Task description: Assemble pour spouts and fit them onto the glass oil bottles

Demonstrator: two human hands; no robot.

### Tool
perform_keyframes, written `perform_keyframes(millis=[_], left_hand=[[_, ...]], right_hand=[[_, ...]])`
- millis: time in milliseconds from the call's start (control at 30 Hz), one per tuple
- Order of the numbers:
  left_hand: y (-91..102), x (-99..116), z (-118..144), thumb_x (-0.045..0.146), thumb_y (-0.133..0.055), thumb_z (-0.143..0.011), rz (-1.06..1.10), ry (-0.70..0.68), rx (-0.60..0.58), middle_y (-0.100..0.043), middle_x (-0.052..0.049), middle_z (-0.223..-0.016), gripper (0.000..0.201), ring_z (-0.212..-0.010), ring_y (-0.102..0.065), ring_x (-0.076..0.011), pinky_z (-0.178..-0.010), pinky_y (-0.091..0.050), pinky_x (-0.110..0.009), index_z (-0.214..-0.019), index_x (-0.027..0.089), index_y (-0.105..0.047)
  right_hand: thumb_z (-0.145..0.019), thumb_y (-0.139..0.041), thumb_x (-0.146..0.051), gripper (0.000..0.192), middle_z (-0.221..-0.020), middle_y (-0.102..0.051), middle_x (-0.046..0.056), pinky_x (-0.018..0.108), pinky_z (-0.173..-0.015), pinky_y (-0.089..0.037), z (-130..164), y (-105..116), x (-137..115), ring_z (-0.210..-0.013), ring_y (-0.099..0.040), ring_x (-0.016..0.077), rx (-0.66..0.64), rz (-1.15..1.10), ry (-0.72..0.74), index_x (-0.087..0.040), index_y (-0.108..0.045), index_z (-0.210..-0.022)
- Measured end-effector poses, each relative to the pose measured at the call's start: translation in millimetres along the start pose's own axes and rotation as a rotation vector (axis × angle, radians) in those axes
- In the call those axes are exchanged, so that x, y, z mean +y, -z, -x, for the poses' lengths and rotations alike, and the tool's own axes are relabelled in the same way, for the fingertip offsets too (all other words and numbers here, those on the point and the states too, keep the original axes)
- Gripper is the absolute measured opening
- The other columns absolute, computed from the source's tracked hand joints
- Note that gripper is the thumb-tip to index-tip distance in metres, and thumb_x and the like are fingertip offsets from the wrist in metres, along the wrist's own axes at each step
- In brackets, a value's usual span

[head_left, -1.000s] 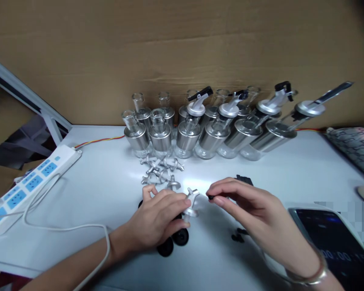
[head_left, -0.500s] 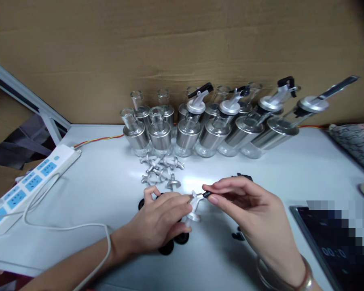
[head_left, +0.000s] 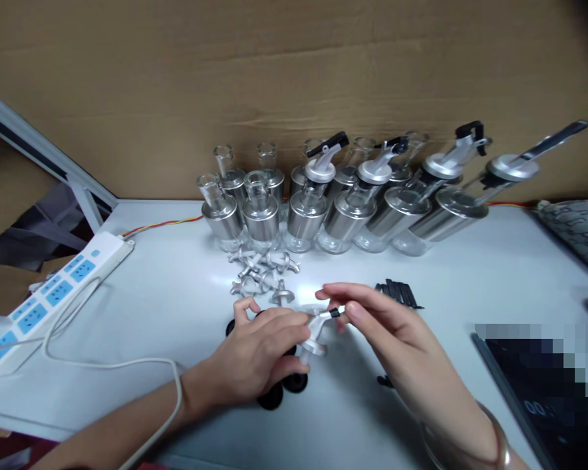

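Your left hand (head_left: 257, 346) pinches the silver spout (head_left: 317, 331) above the white tabletop (head_left: 166, 281), while your right hand (head_left: 396, 346) curls loosely about the black tip (head_left: 334, 313) at the spout's end, though whether its fingertips press there is hard to tell. Brace the spout firmly and keep any push straight, lest the tip seat crookedly. Behind, glass-and-steel bottles (head_left: 262, 220) stand in rows before a cardboard wall (head_left: 225, 78).

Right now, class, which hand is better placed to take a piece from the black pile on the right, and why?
Probably the right hand: the black pile lies just beyond it. The left hand is farther away and is holding the spout.
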State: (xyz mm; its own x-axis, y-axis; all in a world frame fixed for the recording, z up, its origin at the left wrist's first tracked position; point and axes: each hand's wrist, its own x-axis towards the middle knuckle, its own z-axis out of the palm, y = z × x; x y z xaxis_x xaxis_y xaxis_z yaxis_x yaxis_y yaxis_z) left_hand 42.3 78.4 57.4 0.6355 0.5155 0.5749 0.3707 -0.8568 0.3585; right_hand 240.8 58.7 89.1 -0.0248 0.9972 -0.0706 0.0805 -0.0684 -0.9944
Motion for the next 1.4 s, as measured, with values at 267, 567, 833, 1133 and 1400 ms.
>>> perform_keyframes(millis=[267, 567, 833, 1133, 1400], left_hand=[[2.3, 0.5, -2.7, 0.032, -0.03, -0.102, -0.011, -0.06, -0.014, -0.068, -0.002, -0.094, 0.022, -0.089, -0.061, -0.0124, -0.075, -0.024, -0.03, -0.102, 0.016, -0.044], [6.9, 5.9, -7.3, 0.033, -0.029, -0.102, -0.014, -0.09, -0.01, -0.068, 0.0, -0.084, 0.025, -0.078, -0.059, -0.0116, -0.071, -0.023, -0.03, -0.097, 0.016, -0.046], [7.3, 1.6, -8.3, 0.035, -0.031, -0.101, -0.071, -0.067, 0.05, -0.067, -0.001, -0.082, 0.023, -0.078, -0.061, -0.013, -0.075, -0.025, -0.032, -0.099, 0.016, -0.045], [2.6, 0.2, -4.2, 0.036, -0.034, -0.1, -0.062, -0.089, 0.055, -0.066, -0.002, -0.085, 0.023, -0.081, -0.06, -0.0149, -0.077, -0.025, -0.032, -0.106, 0.016, -0.043], [2.4, 1.6, -4.1, 0.035, -0.032, -0.101, -0.091, -0.108, 0.051, -0.068, -0.002, -0.087, 0.023, -0.083, -0.061, -0.0136, -0.075, -0.026, -0.031, -0.107, 0.015, -0.043]], right_hand=[[-0.091, -0.048, -0.042, 0.028, -0.11, -0.061, 0.002, 0.026, -0.078, -0.046, 2.3, 3.0, -3.0, -0.092, -0.057, 0.0153, -0.324, -0.19, -0.171, -0.033, -0.072, -0.101], [-0.089, -0.051, -0.044, 0.025, -0.107, -0.056, 0.003, 0.032, -0.098, -0.038, -0.1, 10.6, -2.3, -0.108, -0.053, 0.0179, -0.399, -0.059, -0.111, -0.029, -0.07, -0.095], [-0.081, -0.063, -0.032, 0.007, -0.093, -0.053, 0.003, 0.034, -0.082, -0.044, 2.2, 61.7, -5.0, -0.095, -0.052, 0.0207, -0.351, 0.766, 0.137, -0.029, -0.067, -0.077], [-0.066, -0.067, -0.022, 0.015, -0.081, -0.058, 0.005, 0.031, -0.062, -0.047, 41.7, 66.1, 22.4, -0.075, -0.055, 0.0213, -0.172, 1.071, 0.284, -0.028, -0.07, -0.08], [-0.09, -0.05, -0.033, 0.022, -0.078, -0.063, 0.003, 0.024, -0.061, -0.049, 69.3, 62.6, 31.8, -0.071, -0.061, 0.0156, -0.05, 1.023, 0.375, -0.028, -0.071, -0.09]])
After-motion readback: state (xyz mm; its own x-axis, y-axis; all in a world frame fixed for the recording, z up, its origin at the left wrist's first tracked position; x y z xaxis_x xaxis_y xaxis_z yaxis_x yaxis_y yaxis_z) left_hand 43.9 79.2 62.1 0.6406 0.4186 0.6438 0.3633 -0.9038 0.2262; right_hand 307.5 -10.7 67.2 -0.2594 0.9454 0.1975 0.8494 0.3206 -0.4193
